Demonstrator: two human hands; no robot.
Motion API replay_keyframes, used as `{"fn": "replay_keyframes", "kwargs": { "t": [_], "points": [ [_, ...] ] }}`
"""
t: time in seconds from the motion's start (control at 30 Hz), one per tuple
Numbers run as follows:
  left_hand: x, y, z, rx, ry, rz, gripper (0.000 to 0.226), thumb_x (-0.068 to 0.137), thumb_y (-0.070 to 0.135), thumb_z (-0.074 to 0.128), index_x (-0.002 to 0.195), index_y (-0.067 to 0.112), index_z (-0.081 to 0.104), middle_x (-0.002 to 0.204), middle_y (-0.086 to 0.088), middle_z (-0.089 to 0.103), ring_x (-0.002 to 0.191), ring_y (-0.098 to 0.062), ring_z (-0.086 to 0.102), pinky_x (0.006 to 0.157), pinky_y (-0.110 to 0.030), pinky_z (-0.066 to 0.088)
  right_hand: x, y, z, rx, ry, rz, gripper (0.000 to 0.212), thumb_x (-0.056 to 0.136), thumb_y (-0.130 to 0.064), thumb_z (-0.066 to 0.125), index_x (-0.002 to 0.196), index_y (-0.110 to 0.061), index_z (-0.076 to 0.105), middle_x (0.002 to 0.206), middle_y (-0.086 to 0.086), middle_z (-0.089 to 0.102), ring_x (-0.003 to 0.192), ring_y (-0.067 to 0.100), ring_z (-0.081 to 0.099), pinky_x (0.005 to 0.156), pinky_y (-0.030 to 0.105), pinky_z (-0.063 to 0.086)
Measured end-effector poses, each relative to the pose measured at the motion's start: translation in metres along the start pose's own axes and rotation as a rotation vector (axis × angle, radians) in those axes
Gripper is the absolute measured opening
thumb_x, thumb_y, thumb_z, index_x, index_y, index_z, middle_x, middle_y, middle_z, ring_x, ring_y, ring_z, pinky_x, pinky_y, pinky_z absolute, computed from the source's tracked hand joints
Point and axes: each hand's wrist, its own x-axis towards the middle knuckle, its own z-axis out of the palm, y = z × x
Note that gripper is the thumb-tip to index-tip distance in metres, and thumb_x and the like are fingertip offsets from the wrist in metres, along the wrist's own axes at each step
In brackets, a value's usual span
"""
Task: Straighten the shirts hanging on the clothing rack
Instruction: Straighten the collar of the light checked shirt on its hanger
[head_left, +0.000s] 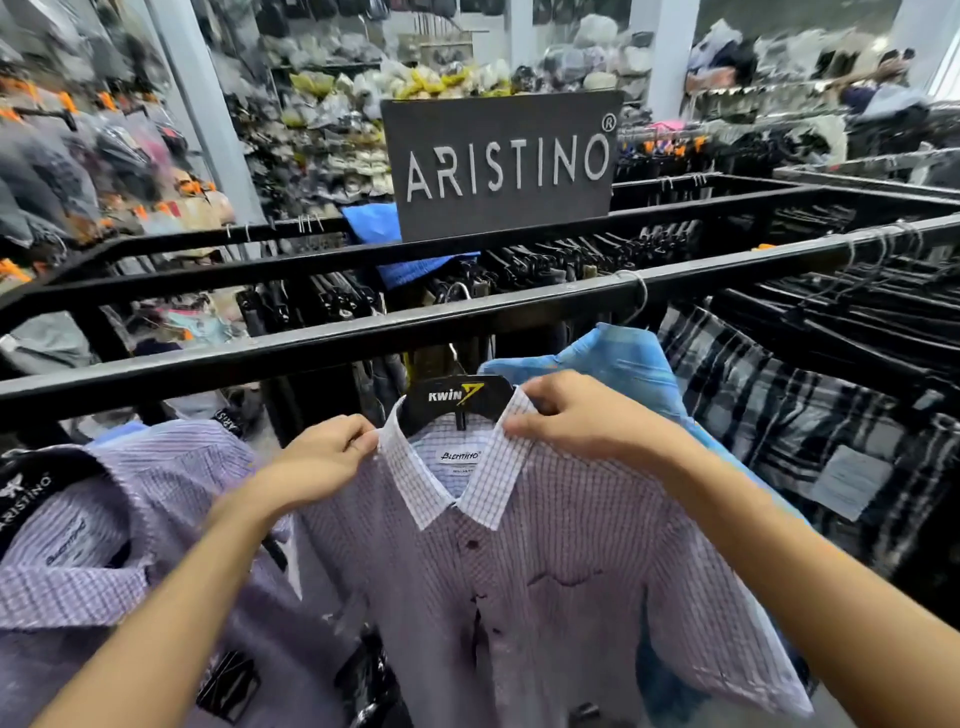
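A purple checked shirt (561, 582) with a white checked collar hangs facing me on a black hanger (457, 397) from the black rack rail (311, 343). My left hand (322, 457) pinches the collar's left edge at the shoulder. My right hand (576, 415) grips the collar's right side near the hanger. A lilac striped shirt (104, 540) hangs tilted to the left. A blue shirt (623, 358) hangs just behind on the right, and black-and-white plaid shirts (769, 410) follow it.
A dark sign (501, 161) stands on the rack's middle bar. Dark trousers (571, 260) hang on the inner rails. Shelves of bagged goods (337, 104) fill the back wall. More racks stand at the far right, with a person (883, 88) beyond.
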Motion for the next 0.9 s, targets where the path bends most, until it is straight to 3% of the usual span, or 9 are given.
{"fn": "replay_keyframes", "kwargs": {
  "t": [0.13, 0.3, 0.4, 0.47, 0.57, 0.63, 0.7, 0.8, 0.9],
  "points": [
    [-0.035, -0.023, 0.012, 0.015, -0.237, -0.060, 0.010, 0.100, 0.025, 0.055, 0.093, 0.033, 0.058, 0.096, 0.008, 0.065, 0.097, -0.018, 0.061, 0.087, -0.033, 0.051, -0.001, 0.002, 0.034, -0.079, -0.092, -0.034, 0.012, 0.093, -0.034, 0.064, 0.082, -0.028, 0.064, 0.072, -0.003, 0.063, 0.071, 0.014, 0.056, 0.068, 0.036, 0.044],
    [-0.086, 0.005, -0.019, -0.498, -0.291, 0.086, 0.055, 0.088, 0.003, 0.073, 0.133, 0.029, 0.054, 0.126, 0.007, 0.064, 0.119, -0.003, 0.060, 0.094, -0.018, 0.050, -0.012, -0.008, 0.051, -0.168, -0.174, -0.104, 0.015, 0.094, -0.041, 0.064, 0.107, -0.041, 0.057, 0.093, -0.012, 0.066, 0.091, 0.013, 0.061, 0.088, 0.042, 0.052],
    [-0.108, 0.025, -0.047, -0.623, -0.128, 0.188, 0.024, 0.087, 0.035, 0.077, 0.106, 0.023, 0.070, 0.108, 0.003, 0.073, 0.103, -0.011, 0.069, 0.093, -0.035, 0.053, -0.017, -0.027, 0.053, -0.206, -0.164, -0.130, 0.026, 0.096, -0.043, 0.065, 0.119, -0.042, 0.055, 0.108, -0.014, 0.069, 0.102, 0.011, 0.062, 0.094, 0.041, 0.049],
    [-0.125, 0.032, -0.060, -0.616, -0.062, 0.236, 0.039, 0.080, 0.053, 0.072, 0.084, 0.015, 0.068, 0.090, 0.001, 0.071, 0.089, -0.016, 0.066, 0.089, -0.051, 0.051, -0.020, -0.043, 0.054, -0.203, -0.175, -0.184, 0.027, 0.096, -0.043, 0.065, 0.121, -0.041, 0.056, 0.110, -0.017, 0.069, 0.103, 0.008, 0.061, 0.095, 0.039, 0.046],
    [-0.145, 0.034, -0.075, -0.657, -0.051, 0.315, 0.042, 0.078, 0.050, 0.066, 0.072, 0.009, 0.064, 0.081, -0.003, 0.066, 0.082, -0.017, 0.062, 0.084, -0.041, 0.050, -0.022, -0.064, 0.062, -0.306, -0.142, -0.181, 0.024, 0.096, -0.045, 0.063, 0.120, -0.041, 0.059, 0.100, -0.017, 0.067, 0.099, 0.009, 0.056, 0.096, 0.041, 0.041],
    [-0.154, 0.032, -0.083, -0.668, -0.109, 0.323, 0.029, 0.087, 0.037, 0.064, 0.077, 0.010, 0.070, 0.085, -0.006, 0.069, 0.082, -0.016, 0.065, 0.081, -0.043, 0.051, -0.024, -0.073, 0.078, -0.425, -0.001, -0.131, 0.028, 0.096, -0.051, 0.060, 0.122, -0.041, 0.061, 0.107, -0.014, 0.067, 0.110, 0.016, 0.055, 0.102, 0.044, 0.038],
    [-0.160, 0.031, -0.087, -0.655, -0.140, 0.310, 0.019, 0.099, 0.018, 0.060, 0.091, 0.012, 0.077, 0.090, -0.012, 0.071, 0.084, -0.014, 0.067, 0.078, -0.028, 0.056, -0.029, -0.079, 0.101, -0.448, 0.166, -0.025, 0.033, 0.096, -0.055, 0.057, 0.124, -0.039, 0.060, 0.120, -0.006, 0.065, 0.118, 0.024, 0.054, 0.104, 0.044, 0.040],
    [-0.164, 0.032, -0.086, -0.615, -0.109, 0.246, 0.019, 0.100, 0.012, 0.059, 0.095, 0.007, 0.077, 0.088, -0.017, 0.073, 0.083, -0.014, 0.069, 0.077, -0.022, 0.060, -0.040, -0.093, 0.127, -0.174, 0.179, 0.113, 0.028, 0.098, -0.042, 0.060, 0.119, -0.023, 0.064, 0.111, 0.004, 0.069, 0.105, 0.023, 0.065, 0.090, 0.037, 0.052],
    [-0.164, 0.028, -0.085, -0.686, -0.099, 0.145, 0.022, 0.093, 0.022, 0.070, 0.080, 0.004, 0.076, 0.067, -0.011, 0.068, 0.069, -0.015, 0.067, 0.068, -0.027, 0.062, -0.054, -0.123, 0.145, 0.365, -0.085, 0.259, 0.020, 0.104, -0.021, 0.049, 0.121, -0.014, 0.056, 0.094, 0.014, 0.072, 0.070, 0.020, 0.070, 0.062, 0.032, 0.057]
  ]
}}
